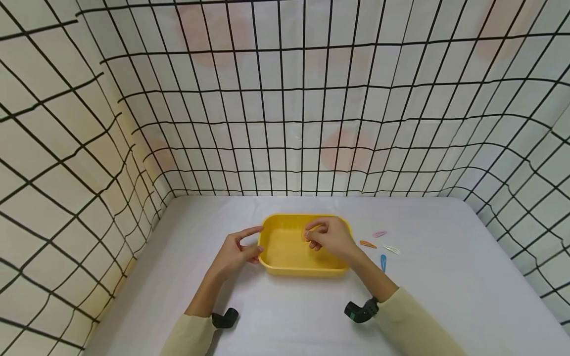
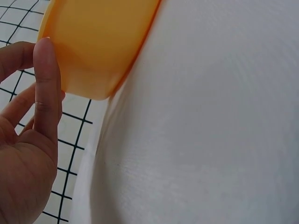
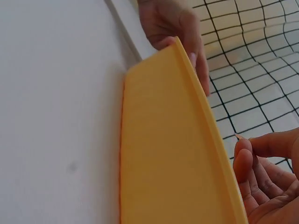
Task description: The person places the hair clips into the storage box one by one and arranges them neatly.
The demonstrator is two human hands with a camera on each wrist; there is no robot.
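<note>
A yellow plastic tray (image 1: 285,271) with rounded corners stands on the white-covered table. At its left end my left hand (image 1: 235,253) holds the rim, thumb at the edge and index finger stretched along it. The left wrist view shows that thumb (image 2: 46,79) upright against the tray wall (image 2: 93,60). Over the tray's right half, my right hand (image 1: 331,238) pinches a small orange hair clip (image 1: 305,233) between thumb and index finger. Most of the clip is hidden by the fingers; just its tip (image 3: 239,136) shows in the right wrist view.
Right of the tray lie a pink hair clip (image 1: 379,234), an orange one (image 1: 367,244), a white one (image 1: 392,249) and a blue one (image 1: 383,262). A white cloth with a black grid (image 1: 303,123) encloses the table at the back and sides.
</note>
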